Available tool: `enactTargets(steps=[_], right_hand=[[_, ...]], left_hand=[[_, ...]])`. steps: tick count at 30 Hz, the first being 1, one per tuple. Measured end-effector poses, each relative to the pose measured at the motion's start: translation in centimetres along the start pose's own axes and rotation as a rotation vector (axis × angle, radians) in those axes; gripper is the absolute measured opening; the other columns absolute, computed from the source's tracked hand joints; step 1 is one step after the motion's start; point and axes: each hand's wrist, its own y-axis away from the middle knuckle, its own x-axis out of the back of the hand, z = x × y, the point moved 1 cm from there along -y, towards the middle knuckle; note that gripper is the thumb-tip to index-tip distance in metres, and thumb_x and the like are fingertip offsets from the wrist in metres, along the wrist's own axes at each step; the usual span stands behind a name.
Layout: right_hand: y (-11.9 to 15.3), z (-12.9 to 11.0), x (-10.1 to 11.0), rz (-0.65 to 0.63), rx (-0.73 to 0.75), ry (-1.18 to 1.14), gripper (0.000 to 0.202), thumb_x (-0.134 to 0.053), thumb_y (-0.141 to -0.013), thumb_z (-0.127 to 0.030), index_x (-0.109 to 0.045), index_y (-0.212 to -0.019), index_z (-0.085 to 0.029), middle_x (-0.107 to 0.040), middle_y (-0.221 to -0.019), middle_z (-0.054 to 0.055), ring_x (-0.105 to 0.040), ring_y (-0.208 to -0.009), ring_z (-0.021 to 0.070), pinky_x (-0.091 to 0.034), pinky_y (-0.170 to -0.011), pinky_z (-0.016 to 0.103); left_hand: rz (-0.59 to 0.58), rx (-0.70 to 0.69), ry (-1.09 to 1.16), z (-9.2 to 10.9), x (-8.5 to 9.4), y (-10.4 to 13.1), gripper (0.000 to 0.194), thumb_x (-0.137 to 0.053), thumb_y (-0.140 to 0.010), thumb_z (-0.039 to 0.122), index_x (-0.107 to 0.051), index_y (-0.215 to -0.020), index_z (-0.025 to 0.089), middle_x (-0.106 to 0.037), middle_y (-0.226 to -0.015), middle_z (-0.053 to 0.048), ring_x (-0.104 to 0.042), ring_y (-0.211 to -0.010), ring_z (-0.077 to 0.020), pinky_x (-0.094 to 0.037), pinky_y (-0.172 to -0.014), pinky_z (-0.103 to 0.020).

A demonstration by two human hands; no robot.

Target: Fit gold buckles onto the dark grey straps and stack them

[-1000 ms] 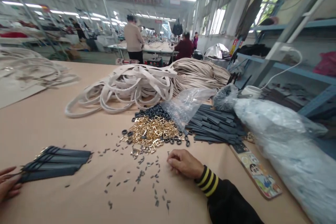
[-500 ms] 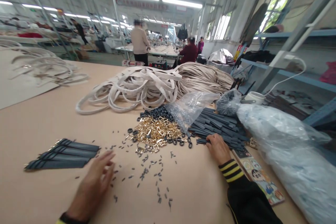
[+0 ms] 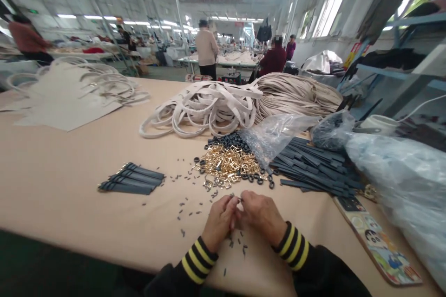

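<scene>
My left hand (image 3: 220, 218) and my right hand (image 3: 263, 216) meet over the table in front of me. Both have their fingers closed in a pinch, tips nearly touching. A small dark bit shows between the fingertips, mostly hidden, so its kind cannot be made out. Just beyond the hands lies a heap of gold buckles (image 3: 225, 162) with black rings (image 3: 251, 177) around it. To the right is a pile of dark flat strips (image 3: 310, 162). Small dark pieces (image 3: 241, 241) are scattered around and below my hands. Several strips with buckles attached (image 3: 134, 181) lie side by side at the left.
Pale looped straps (image 3: 209, 106) and a bundle of beige strips (image 3: 296, 93) lie behind the buckles. A clear plastic bag (image 3: 278, 134) overlaps the heap. On the right are a large plastic bag (image 3: 400, 171) and a cartoon-patterned phone case (image 3: 378, 243). Co-workers (image 3: 206, 48) are farther back.
My right hand has left the dark strips and moved left and nearer to me. My left hand has come right and closed, so both now meet. The camera view has turned left.
</scene>
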Motion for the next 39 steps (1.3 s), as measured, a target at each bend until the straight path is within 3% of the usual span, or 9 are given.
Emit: enactTargets(steps=[2, 5, 11, 15, 22, 28, 33, 36, 39], right_hand=[[-0.4, -1.5, -0.8, -0.009, 0.057, -0.074, 0.006, -0.045, -0.083, -0.022, -0.048, -0.08, -0.018, -0.057, -0.073, 0.003, -0.054, -0.063, 0.0156, -0.031, -0.05, 0.023], [-0.4, -1.4, -1.4, 0.015, 0.07, -0.152, 0.006, -0.043, -0.084, -0.017, -0.049, -0.082, -0.018, -0.056, -0.075, 0.003, -0.054, -0.069, 0.0153, -0.034, -0.055, 0.022], [0.1, -0.7, -1.4, 0.049, 0.069, -0.178, 0.009, -0.044, -0.084, -0.019, -0.05, -0.078, -0.017, -0.054, -0.076, 0.004, -0.052, -0.069, 0.0156, -0.036, -0.057, 0.022], [0.0, -0.6, -1.2, 0.015, 0.015, -0.492, 0.014, -0.05, -0.081, -0.025, -0.05, -0.092, -0.016, -0.057, -0.083, 0.006, -0.054, -0.074, 0.0167, -0.041, -0.063, 0.025], [0.0, 1.1, -1.0, -0.386, -0.171, -1.225, 0.013, -0.044, -0.081, -0.024, -0.052, -0.084, -0.014, -0.061, -0.072, 0.003, -0.057, -0.056, 0.0112, -0.043, -0.052, 0.021], [0.3, 1.3, -1.1, -0.646, -0.184, -1.416, 0.016, -0.054, -0.075, -0.029, -0.049, -0.077, -0.014, -0.061, -0.067, 0.0, -0.055, -0.054, 0.0104, -0.042, -0.05, 0.02], [0.2, 1.3, -1.1, -0.56, -0.134, -1.357, 0.022, -0.06, -0.071, -0.032, -0.05, -0.065, -0.013, -0.046, -0.05, -0.007, -0.041, -0.042, 0.0046, -0.032, -0.04, 0.015], [0.0, 1.4, -1.0, -0.471, -0.281, -1.476, 0.023, -0.058, -0.074, -0.036, -0.049, -0.074, -0.014, -0.051, -0.051, -0.006, -0.047, -0.04, 0.0055, -0.039, -0.039, 0.015], [-0.3, 1.9, -0.7, -0.205, -0.489, -1.582, 0.025, -0.061, -0.072, -0.035, -0.049, -0.079, -0.014, -0.059, -0.061, -0.001, -0.058, -0.051, 0.0085, -0.048, -0.048, 0.017]], left_hand=[[0.06, 0.009, 0.02, -0.1, 0.8, -0.1, 0.031, -0.045, -0.079, 0.042, -0.047, -0.064, 0.014, -0.048, -0.04, 0.004, -0.034, -0.029, -0.0039, -0.025, -0.031, -0.014], [0.073, 0.053, 0.038, -0.1, 1.5, 0.0, 0.03, -0.047, -0.078, 0.041, -0.048, -0.065, 0.014, -0.044, -0.037, 0.006, -0.031, -0.028, -0.0033, -0.023, -0.03, -0.013], [0.017, 0.114, 0.065, 0.4, 0.8, 0.0, 0.035, -0.045, -0.078, 0.045, -0.049, -0.062, 0.014, -0.043, -0.036, 0.005, -0.031, -0.026, -0.0036, -0.022, -0.028, -0.014], [0.066, 0.118, 0.19, 0.2, 1.0, 0.0, 0.029, -0.048, -0.077, 0.039, -0.048, -0.063, 0.014, -0.044, -0.039, 0.006, -0.03, -0.027, -0.0024, -0.021, -0.028, -0.012], [0.142, 0.151, 0.376, 0.1, 1.5, -0.1, 0.025, -0.051, -0.076, 0.036, -0.045, -0.064, 0.014, -0.048, -0.047, 0.005, -0.034, -0.032, -0.002, -0.022, -0.028, -0.011], [0.15, 0.136, 0.4, -0.3, 1.5, 0.0, 0.027, -0.052, -0.076, 0.037, -0.044, -0.063, 0.015, -0.046, -0.046, 0.005, -0.033, -0.031, -0.0018, -0.022, -0.028, -0.011], [0.153, 0.133, 0.414, -0.3, 1.4, -0.1, 0.029, -0.052, -0.075, 0.041, -0.045, -0.065, 0.014, -0.047, -0.047, 0.006, -0.035, -0.031, -0.0021, -0.023, -0.029, -0.011], [0.123, 0.125, 0.399, -0.2, 1.3, -0.1, 0.032, -0.051, -0.075, 0.045, -0.048, -0.076, 0.013, -0.055, -0.059, 0.002, -0.043, -0.038, -0.0038, -0.028, -0.031, -0.012], [0.031, 0.105, 0.299, -0.1, 1.2, -0.1, 0.037, -0.047, -0.076, 0.049, -0.05, -0.08, 0.012, -0.06, -0.067, -0.003, -0.05, -0.043, -0.006, -0.034, -0.034, -0.014]])
